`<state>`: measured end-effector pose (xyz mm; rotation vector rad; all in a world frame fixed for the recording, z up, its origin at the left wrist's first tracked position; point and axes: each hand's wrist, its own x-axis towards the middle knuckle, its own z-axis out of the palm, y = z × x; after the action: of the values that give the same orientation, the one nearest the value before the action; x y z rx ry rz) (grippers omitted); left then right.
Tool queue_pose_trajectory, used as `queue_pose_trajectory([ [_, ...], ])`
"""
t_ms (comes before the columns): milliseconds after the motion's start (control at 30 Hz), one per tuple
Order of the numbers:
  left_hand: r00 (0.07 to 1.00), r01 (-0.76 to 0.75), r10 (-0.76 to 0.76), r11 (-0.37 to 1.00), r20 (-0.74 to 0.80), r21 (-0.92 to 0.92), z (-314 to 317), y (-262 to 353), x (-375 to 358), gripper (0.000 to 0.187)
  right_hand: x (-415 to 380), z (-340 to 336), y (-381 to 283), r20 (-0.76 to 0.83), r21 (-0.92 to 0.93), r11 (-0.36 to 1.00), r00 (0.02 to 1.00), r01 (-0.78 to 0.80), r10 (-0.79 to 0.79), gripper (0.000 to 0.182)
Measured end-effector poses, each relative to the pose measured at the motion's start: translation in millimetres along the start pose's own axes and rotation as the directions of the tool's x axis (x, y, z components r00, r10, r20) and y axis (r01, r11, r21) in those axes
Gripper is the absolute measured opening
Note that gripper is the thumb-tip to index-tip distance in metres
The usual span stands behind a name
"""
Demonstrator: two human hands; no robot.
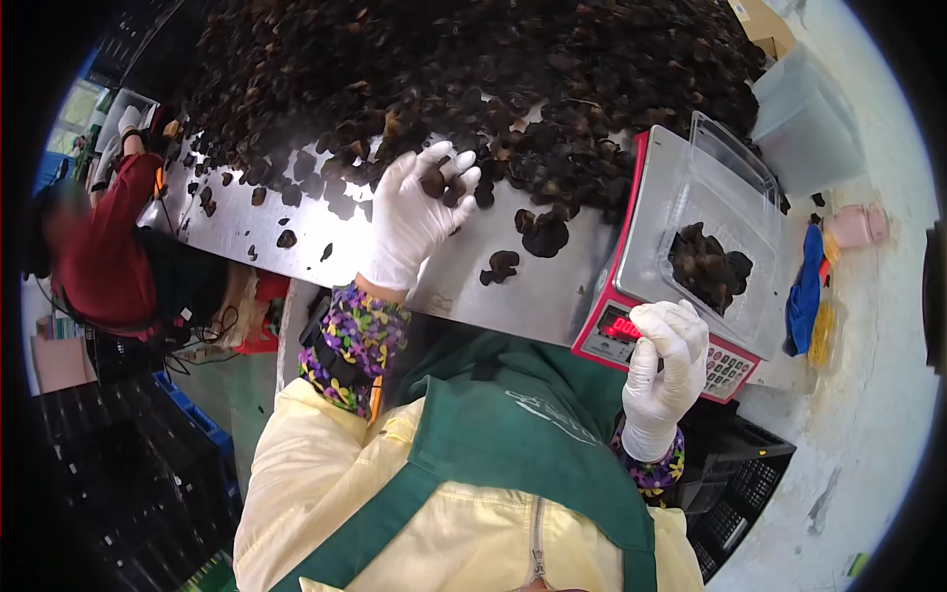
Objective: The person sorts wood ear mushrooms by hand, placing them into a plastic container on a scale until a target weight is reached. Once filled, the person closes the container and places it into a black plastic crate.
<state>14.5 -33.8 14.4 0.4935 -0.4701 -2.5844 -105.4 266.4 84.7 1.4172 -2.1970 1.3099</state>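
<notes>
My left hand (409, 217) is curling half closed, its fingers holding apparently two dark mushrooms (434, 181); one uncountable pile (473, 59) is spreading behind. My right hand (663, 380) is bending loosely before one scale (651, 217); whether it's gripping anything, I can't tell. One clear box (715, 207) is sitting there, holding one clump (705, 271). One person (109, 247) is occupying the far left; one shiny metal table (464, 306) is supporting everything before me.
</notes>
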Motion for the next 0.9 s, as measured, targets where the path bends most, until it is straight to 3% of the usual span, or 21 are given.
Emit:
queue_pose_trajectory([
  [33, 0.999, 0.007, -0.008, 0.999, -0.043, -0.041, -2, 1, 9, 0.036, -1, -1, 1, 0.003, -0.005, 1.000, 1.000, -0.002, 0.002, 0.024],
  [67, 0.987, 0.026, -0.017, 0.998, -0.159, 0.059, -1, -1, 21, 0.027, -2, -3, 1, -0.003, -0.009, 1.000, 1.000, -0.002, 0.002, 0.024],
  [100, 0.982, -0.025, 0.090, 0.933, -0.166, 0.360, -6, -7, 35, 0.018, -3, -4, 2, -0.009, -0.008, 1.000, 1.000, -0.001, 0.001, 0.024],
  [133, 0.978, -0.064, 0.176, 0.760, -0.111, 0.647, 9, -13, 37, 0.015, -4, -5, 2, -0.013, -0.007, 1.000, 1.000, -0.002, 0.001, 0.024],
  [167, 0.970, -0.098, 0.241, 0.502, -0.030, 0.859, 24, -20, 38, 0.014, -4, -7, 3, -0.017, -0.011, 1.000, 1.000, -0.004, 0.004, 0.024],
  [233, 0.889, -0.389, 0.324, 0.162, 0.323, 0.907, 33, -42, 54, 0.038, -5, -9, 3, -0.007, -0.017, 1.000, 1.000, -0.009, 0.009, 0.024],
  [300, 0.782, -0.489, 0.209, -0.380, 0.588, 0.785, 42, -50, 67, 0.047, -5, -10, 2, -0.009, -0.013, 1.000, 1.000, -0.004, 0.004, 0.023],
  [333, 0.816, -0.485, 0.085, -0.438, 0.572, 0.757, 39, -53, 74, 0.049, -4, -11, 2, -0.009, -0.007, 1.000, 1.000, 0.000, 0.000, 0.023],
  [367, 0.841, -0.462, -0.005, -0.528, 0.542, 0.712, 37, -55, 78, 0.037, -4, -13, 2, -0.013, -0.009, 1.000, 1.000, 0.002, -0.002, 0.023],
  [433, 0.850, -0.400, 0.013, -0.636, 0.527, 0.660, 36, -59, 76, 0.021, -5, -18, 1, -0.023, -0.033, 0.999, 1.000, 0.000, -0.001, 0.022],
  [500, 0.800, -0.433, 0.194, -0.469, 0.568, 0.770, 29, -54, 58, 0.010, -7, -22, 2, -0.038, -0.042, 0.999, 0.999, -0.006, 0.005, 0.022],
  [533, 0.742, -0.541, 0.281, -0.284, 0.608, 0.792, 24, -49, 49, 0.009, -10, -24, 4, -0.049, -0.044, 0.999, 0.999, -0.019, 0.017, 0.021],
  [567, 0.911, -0.319, 0.307, 0.101, 0.276, 0.942, 18, -47, 32, 0.010, -12, -26, 7, -0.058, -0.043, 0.999, 0.998, -0.030, 0.028, 0.021],
  [633, 0.976, 0.001, 0.176, 0.590, -0.130, 0.808, -1, -22, 16, 0.011, -15, -27, 10, -0.054, -0.048, 0.998, 0.998, -0.048, 0.045, 0.020],
  [700, 0.987, -0.079, 0.137, 0.868, -0.085, 0.490, -10, -9, 2, 0.013, -14, -23, 12, -0.024, -0.017, 0.999, 0.999, -0.039, 0.039, 0.020],
  [733, 0.985, -0.092, 0.158, 0.831, -0.075, 0.548, -9, -6, 0, 0.016, -13, -21, 12, -0.020, -0.008, 0.999, 0.999, -0.035, 0.035, 0.020],
  [767, 0.979, -0.050, 0.123, 0.916, -0.161, 0.397, -6, -2, -2, 0.017, -10, -17, 13, -0.004, 0.006, 1.000, 1.000, -0.017, 0.017, 0.020],
  [833, 0.981, -0.145, 0.186, 0.888, -0.052, 0.436, -16, 2, 17, 0.018, -6, -12, 12, 0.010, 0.023, 1.000, 1.000, 0.007, -0.007, 0.020],
  [867, 0.987, -0.095, 0.133, 0.933, -0.089, 0.347, -11, 8, 22, 0.011, -4, -10, 10, 0.013, 0.026, 1.000, 1.000, 0.017, -0.017, 0.020],
  [900, 0.986, -0.139, 0.167, 0.787, 0.010, 0.602, -16, 14, 37, 0.011, -2, -9, 9, 0.016, 0.027, 0.999, 1.000, 0.026, -0.026, 0.020],
])
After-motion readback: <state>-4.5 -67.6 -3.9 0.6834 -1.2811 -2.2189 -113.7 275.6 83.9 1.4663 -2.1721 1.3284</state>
